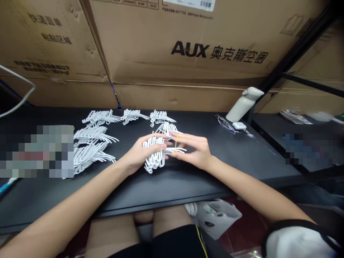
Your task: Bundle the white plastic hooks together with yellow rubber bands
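My left hand (137, 154) is closed around a bundle of white wire hooks (154, 159), its thumb across them and their bent ends pointing down toward me. The straight ends of the bundle stick out to the right. There my right hand (198, 151) holds a thin yellow rubber band (176, 142) stretched between spread fingers, close around those ends. Whether the band touches the wires I cannot tell. Just behind my hands lies a loose pile of the same hooks (168, 127), partly covered by my fingers.
More bundles of hooks lie on the black table (172, 186), at the left (91, 154) and along the back (131, 115). A white bottle (240, 105), glasses (226, 123) and a small white case (239, 125) stand at the back right. Large cardboard boxes (188, 79) wall the rear.
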`<state>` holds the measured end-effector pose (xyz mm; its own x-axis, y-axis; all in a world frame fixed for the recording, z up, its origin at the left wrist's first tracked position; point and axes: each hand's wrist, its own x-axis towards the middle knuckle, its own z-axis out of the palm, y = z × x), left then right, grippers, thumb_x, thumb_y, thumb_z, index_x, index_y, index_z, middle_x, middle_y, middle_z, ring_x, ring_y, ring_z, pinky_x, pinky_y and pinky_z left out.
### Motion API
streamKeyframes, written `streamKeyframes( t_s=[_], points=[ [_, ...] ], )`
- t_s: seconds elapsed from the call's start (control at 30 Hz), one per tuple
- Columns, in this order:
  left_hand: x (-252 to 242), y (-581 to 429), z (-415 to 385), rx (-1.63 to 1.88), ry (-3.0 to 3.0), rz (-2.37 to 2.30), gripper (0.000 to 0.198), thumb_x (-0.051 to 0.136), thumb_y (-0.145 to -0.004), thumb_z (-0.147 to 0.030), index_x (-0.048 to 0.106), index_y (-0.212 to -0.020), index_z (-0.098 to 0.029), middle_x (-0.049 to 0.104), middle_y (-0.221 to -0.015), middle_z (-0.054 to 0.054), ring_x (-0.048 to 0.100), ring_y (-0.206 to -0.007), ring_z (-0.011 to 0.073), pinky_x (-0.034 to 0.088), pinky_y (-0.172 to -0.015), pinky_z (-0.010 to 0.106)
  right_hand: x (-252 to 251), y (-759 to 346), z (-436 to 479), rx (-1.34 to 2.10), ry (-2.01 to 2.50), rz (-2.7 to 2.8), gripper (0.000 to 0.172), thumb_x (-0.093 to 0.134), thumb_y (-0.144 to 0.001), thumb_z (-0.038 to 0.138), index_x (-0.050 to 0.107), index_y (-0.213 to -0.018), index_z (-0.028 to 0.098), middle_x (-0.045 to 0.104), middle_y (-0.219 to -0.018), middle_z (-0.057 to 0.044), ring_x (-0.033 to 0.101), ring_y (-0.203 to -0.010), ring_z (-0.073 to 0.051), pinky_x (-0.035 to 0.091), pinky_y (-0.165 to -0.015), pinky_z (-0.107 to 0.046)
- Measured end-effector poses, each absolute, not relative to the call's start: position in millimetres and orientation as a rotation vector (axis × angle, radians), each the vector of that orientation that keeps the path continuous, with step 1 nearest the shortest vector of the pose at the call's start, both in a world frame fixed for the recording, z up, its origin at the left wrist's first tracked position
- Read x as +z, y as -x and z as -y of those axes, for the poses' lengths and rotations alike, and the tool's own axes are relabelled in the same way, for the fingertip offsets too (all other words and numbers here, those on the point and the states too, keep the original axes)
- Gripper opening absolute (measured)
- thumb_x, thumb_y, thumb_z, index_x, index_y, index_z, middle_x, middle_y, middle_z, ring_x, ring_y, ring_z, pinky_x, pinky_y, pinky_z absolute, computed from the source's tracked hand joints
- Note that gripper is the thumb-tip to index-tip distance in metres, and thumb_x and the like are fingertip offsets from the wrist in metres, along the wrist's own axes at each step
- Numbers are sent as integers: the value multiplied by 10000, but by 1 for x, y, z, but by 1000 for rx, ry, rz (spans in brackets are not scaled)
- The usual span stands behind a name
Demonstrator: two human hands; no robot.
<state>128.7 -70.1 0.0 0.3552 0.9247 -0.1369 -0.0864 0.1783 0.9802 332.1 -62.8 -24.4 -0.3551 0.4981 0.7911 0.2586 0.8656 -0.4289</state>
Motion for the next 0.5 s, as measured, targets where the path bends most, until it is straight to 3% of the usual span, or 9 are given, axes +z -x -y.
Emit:
streamKeyframes(
  t_s=[0.17,0.33,0.4,0.5],
  points=[
    [2,-130,71,928,-1082,-955,386,797,-659,-319,671,-990,-169,747,-906,76,684,-588,184,569,-576,302,-16,-332,66,260,533,1969,477,790,-703,361,667,-1116,158,707,-1056,-141,678,-744,-175,591,-649,-298],
    [-3,-131,71,958,-1195,-975,384,785,-673,-336,701,-1010,-174,746,-853,60,702,-697,210,567,-660,303,-16,-318,74,300,600,1998,272,754,-744,307,683,-966,167,676,-863,-76,639,-787,-170,555,-719,-306],
    [-5,-131,71,984,-1233,-954,354,782,-678,-329,712,-992,-180,748,-910,61,705,-755,211,561,-708,295,-19,-315,75,510,706,1945,231,762,-730,327,662,-865,168,669,-806,-49,629,-729,-157,542,-690,-296],
    [-7,-131,70,1043,-1219,-938,344,776,-687,-327,707,-991,-181,748,-947,67,705,-787,218,562,-707,296,-23,-312,74,1122,839,1822,280,729,-754,404,591,-770,162,636,-675,-4,594,-538,-113,507,-534,-246]
  ],
)
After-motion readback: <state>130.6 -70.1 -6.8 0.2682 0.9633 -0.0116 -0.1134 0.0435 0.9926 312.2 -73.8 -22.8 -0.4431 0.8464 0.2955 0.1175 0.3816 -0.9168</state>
